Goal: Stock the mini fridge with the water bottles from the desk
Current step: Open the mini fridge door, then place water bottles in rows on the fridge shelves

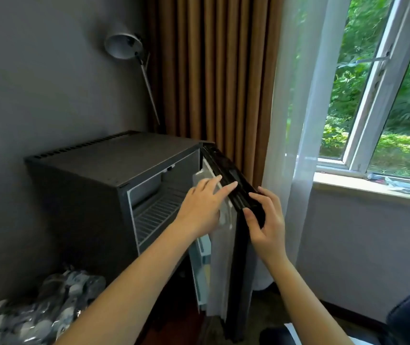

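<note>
- Nearest me, low on my left, a shrink-wrapped pack of clear water bottles with pale caps lies on the floor beside the fridge. It is blurred. No bench shows, and I am holding no bottle.
- Both my bare forearms reach forward and meet at the top of the door.
- My left hand lies flat, its fingers straight and close together, with the tips touching the door's inner top edge.
- My right hand holds the near top corner of the tall black fridge door. The fingers curl over the top and the thumb presses the outer face.
- The door stands swung out on its far hinge, with the white liner facing the cabinet.
- I judge this to be the door-opening step, with stocking not yet begun.
- Beyond the door is the dark grey boxy mini fridge. No bottle shows on its white wire shelf.
- Next, I think, the door must stay wide on its own while I free both hands and turn to the pack. The wrap may need tearing first.
- Farthest off are a white-shaded metal lamp, a brown pleated curtain and a white-framed window.
</note>
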Demonstrator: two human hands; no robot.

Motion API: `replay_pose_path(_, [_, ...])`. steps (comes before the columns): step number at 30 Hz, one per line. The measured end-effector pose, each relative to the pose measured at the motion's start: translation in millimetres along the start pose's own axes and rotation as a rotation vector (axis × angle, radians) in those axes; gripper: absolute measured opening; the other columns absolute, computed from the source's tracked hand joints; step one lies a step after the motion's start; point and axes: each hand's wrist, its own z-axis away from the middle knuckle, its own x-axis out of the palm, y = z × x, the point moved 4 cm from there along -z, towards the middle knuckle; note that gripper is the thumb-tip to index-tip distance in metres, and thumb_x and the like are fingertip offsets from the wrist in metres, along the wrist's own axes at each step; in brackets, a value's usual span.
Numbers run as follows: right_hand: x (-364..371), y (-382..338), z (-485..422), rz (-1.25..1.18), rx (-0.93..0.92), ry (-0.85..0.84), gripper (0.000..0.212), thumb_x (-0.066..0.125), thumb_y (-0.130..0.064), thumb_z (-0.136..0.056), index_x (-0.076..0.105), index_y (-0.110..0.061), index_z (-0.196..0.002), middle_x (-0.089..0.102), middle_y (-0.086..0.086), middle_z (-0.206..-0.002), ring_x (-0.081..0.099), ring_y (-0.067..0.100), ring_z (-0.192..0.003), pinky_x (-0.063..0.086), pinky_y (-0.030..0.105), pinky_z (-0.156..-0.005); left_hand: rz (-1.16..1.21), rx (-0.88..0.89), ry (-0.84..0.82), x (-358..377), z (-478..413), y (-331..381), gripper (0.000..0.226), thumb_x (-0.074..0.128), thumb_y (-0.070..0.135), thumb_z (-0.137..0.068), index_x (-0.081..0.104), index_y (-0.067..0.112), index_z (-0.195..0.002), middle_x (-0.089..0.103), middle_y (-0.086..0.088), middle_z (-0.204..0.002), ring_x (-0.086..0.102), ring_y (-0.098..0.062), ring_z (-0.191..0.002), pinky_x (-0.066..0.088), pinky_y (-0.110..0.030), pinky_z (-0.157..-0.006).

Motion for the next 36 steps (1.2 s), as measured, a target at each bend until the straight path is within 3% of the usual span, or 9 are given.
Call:
replay_pose_path(2, [-15, 11, 2, -0.005, 0.046, 0.081, 0.037, 0.049, -0.029, -0.088, 0.055, -0.010, -0.119, 0.046, 0.004, -0.123, 0.043, 0.003, -0.113, 0.033, 0.004, -0.098, 0.026, 0.041, -0.075, 12, -8, 10, 0.077, 0.041, 0.002, -0.090, 0.005, 0.037, -0.147, 0.005, -0.006, -0.157, 0.006, -0.026, -0.142, 0.024, -0.041, -0.109])
replay_pose_path(4, [-31, 26, -1, -0.038, 0.134, 0.149, 0.033, 0.049, -0.022, -0.092, 0.049, -0.021, -0.125, 0.047, 0.000, -0.118, 0.045, 0.004, -0.109, 0.035, 0.007, -0.095, 0.072, 0.063, -0.116, 21, -17, 20, 0.077, 0.041, 0.003, -0.090, 0.001, 0.038, -0.147, 0.002, -0.005, -0.157, 0.005, -0.026, -0.142, 0.025, -0.043, -0.109])
replay_pose_path(6, [-52, 50, -7, -0.088, 0.296, 0.249, 0.038, 0.051, -0.021, -0.095, 0.043, -0.026, -0.132, 0.048, -0.003, -0.118, 0.048, 0.007, -0.111, 0.039, 0.016, -0.097, 0.122, 0.074, -0.160, 29, -28, 31, 0.074, 0.041, 0.007, -0.092, 0.001, 0.036, -0.147, 0.000, -0.004, -0.157, 0.004, -0.027, -0.142, 0.025, -0.045, -0.109])
replay_pose_path(11, [-90, 113, -22, -0.111, 0.713, 0.559, 0.048, 0.044, -0.028, -0.098, 0.032, -0.012, -0.141, 0.057, 0.012, -0.112, 0.055, 0.025, -0.104, 0.045, 0.044, -0.097, 0.229, 0.058, -0.179, 40, -61, 54, 0.069, 0.044, 0.010, -0.093, 0.008, 0.029, -0.149, 0.003, -0.005, -0.157, 0.006, -0.026, -0.143, 0.024, -0.044, -0.111])
replay_pose_path(16, [-69, 159, -32, -0.073, 0.774, 0.294, 0.056, 0.046, -0.030, -0.097, 0.026, -0.013, -0.146, 0.036, 0.008, -0.148, 0.035, 0.024, -0.135, 0.031, 0.042, -0.112, 0.262, 0.033, -0.181, 60, -97, 52, 0.066, 0.046, 0.017, -0.095, 0.009, 0.027, -0.149, 0.003, -0.005, -0.157, 0.005, -0.026, -0.144, 0.022, -0.042, -0.113])
replay_pose_path(21, [-53, 215, -59, 0.004, 0.816, 0.030, 0.071, 0.054, -0.030, -0.093, 0.014, -0.017, -0.150, 0.027, 0.004, -0.153, 0.028, 0.022, -0.139, 0.026, 0.037, -0.112, 0.131, -0.059, -0.179, 81, -142, 25, 0.067, 0.046, 0.025, -0.095, 0.007, 0.025, -0.149, -0.001, -0.008, -0.157, 0.005, -0.029, -0.143, 0.021, -0.042, -0.112])
replay_pose_path(29, [-51, 294, -111, -0.040, 0.793, 0.044, 0.069, 0.061, -0.018, -0.089, 0.022, -0.014, -0.147, 0.031, 0.004, -0.150, 0.032, 0.020, -0.136, 0.029, 0.034, -0.109, -0.098, -0.251, 0.010, 127, -215, -18, 0.069, 0.047, 0.025, -0.093, 0.008, 0.019, -0.149, 0.002, -0.015, -0.156, 0.003, -0.032, -0.144, 0.012, -0.044, -0.115])
replay_pose_path(33, [-35, 332, -129, -0.069, 0.764, 0.036, 0.072, 0.060, -0.017, -0.089, 0.019, -0.015, -0.148, 0.028, 0.005, -0.151, 0.030, 0.021, -0.137, 0.027, 0.037, -0.112, -0.203, -0.216, 0.150, 153, -232, -24, 0.079, 0.075, 0.013, -0.067, 0.041, 0.009, -0.138, 0.041, -0.026, -0.140, 0.040, -0.041, -0.130, 0.037, -0.055, -0.101])
replay_pose_path(36, [-22, 353, -135, -0.083, 0.759, -0.022, 0.074, 0.058, -0.020, -0.091, 0.013, -0.020, -0.150, 0.023, 0.002, -0.154, 0.027, 0.023, -0.139, 0.026, 0.047, -0.114, -0.240, -0.203, 0.229, 170, -240, -33, 0.083, 0.077, 0.011, -0.061, 0.044, 0.008, -0.137, 0.042, -0.024, -0.139, 0.036, -0.038, -0.130, 0.036, -0.056, -0.100])
